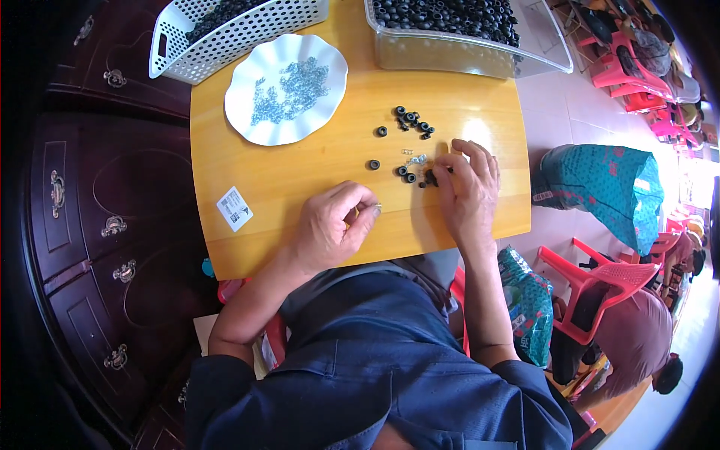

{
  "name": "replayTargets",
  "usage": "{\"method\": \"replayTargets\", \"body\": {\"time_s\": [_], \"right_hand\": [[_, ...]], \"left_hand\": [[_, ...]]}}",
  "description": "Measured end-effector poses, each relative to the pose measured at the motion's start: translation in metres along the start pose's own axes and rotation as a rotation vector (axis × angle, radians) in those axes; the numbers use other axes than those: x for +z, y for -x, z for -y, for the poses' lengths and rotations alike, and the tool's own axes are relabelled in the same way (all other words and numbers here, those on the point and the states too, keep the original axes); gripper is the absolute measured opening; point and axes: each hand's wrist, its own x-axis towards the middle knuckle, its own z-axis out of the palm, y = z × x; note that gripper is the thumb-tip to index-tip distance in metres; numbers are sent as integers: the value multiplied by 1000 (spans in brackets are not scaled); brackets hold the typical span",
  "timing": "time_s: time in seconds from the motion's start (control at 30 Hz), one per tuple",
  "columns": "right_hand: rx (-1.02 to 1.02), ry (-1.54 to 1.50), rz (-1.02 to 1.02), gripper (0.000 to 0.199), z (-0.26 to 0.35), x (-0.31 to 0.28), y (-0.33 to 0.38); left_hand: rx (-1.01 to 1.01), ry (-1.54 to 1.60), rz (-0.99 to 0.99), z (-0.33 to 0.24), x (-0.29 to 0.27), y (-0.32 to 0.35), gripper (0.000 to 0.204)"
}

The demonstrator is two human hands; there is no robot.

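Two bare hands work low on the yellow wooden table (300, 165): the left hand (330, 225) curls, thumb and forefinger pinching a tiny silvery metal piece (377, 209), while the right hand (469, 187) lies flat, fingertips pressing a small black rubber ring (430, 178). More black rings (411, 120) lie scattered just beyond, near the white scalloped plate (247, 120) of small grey metal parts (292, 90)

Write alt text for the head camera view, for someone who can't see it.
Seen from above, a person at a yellow wooden table pinches a small metal piece in the left hand while the right hand rests on small black rings scattered on the tabletop. Behind them are a white scalloped plate of tiny metal parts, a white perforated basket and a clear bin of black rings.
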Motion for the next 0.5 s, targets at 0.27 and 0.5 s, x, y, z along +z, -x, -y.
{"method": "replayTargets", "body": {"time_s": [0.27, 0.5], "right_hand": [[-4, -179, 50, 12, 24, -3, -3], [-73, -196, 178, 21, 55, 15, -13]], "left_hand": [[-16, -3, -33, 8, -6, 1, 5], [-29, 0, -89, 5, -14, 1, 7]]}}
